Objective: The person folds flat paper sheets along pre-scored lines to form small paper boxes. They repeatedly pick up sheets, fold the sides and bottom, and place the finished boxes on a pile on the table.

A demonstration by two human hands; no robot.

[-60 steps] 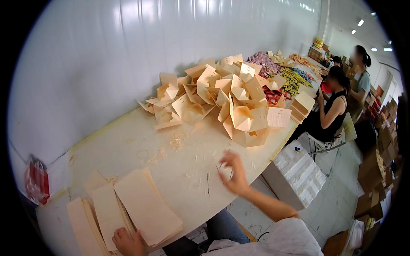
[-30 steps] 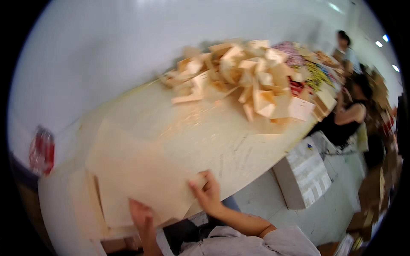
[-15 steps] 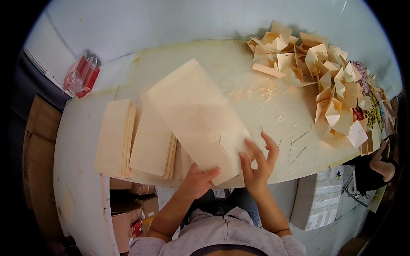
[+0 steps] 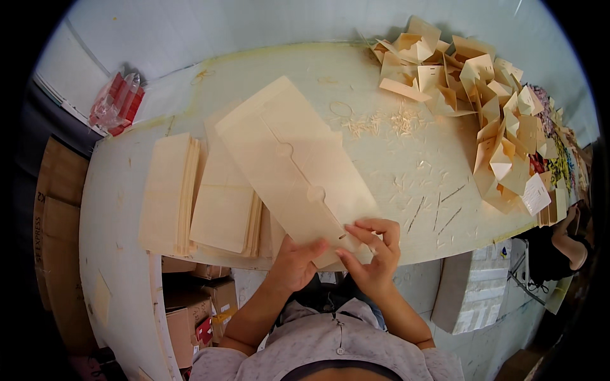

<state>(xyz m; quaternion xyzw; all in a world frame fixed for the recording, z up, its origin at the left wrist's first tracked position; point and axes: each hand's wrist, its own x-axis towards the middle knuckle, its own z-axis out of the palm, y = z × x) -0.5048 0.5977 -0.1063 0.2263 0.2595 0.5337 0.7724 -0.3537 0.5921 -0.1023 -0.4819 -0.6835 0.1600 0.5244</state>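
A long cream cardboard sheet [image 4: 298,149] with a cut line and two rounded cut-outs along its middle lies at a slant before me. My left hand [image 4: 295,263] grips its near corner, thumb on top. My right hand [image 4: 375,254] is at the near right end, with thumb and forefinger bent close to a small dark slot in the sheet; whether they pinch a scrap there is too small to tell. To the left, one stack of similar cream sheets [image 4: 222,216] lies partly beneath the held sheet, and another stack [image 4: 165,197] sits beside it.
Folded cream card pieces [image 4: 470,89] are heaped at the far right. Small cut scraps [image 4: 400,120] and thin dark strips [image 4: 438,213] lie on the white table [image 4: 121,209]. Red plastic-wrapped packs [image 4: 117,105] stand far left. Another person [image 4: 559,254] shows at the right edge, near a taped white box [image 4: 473,289].
My right hand has moved from hovering with spread fingers beside the sheet to bent fingers touching its near end. The left hand keeps its grip. The whole view has shifted slightly.
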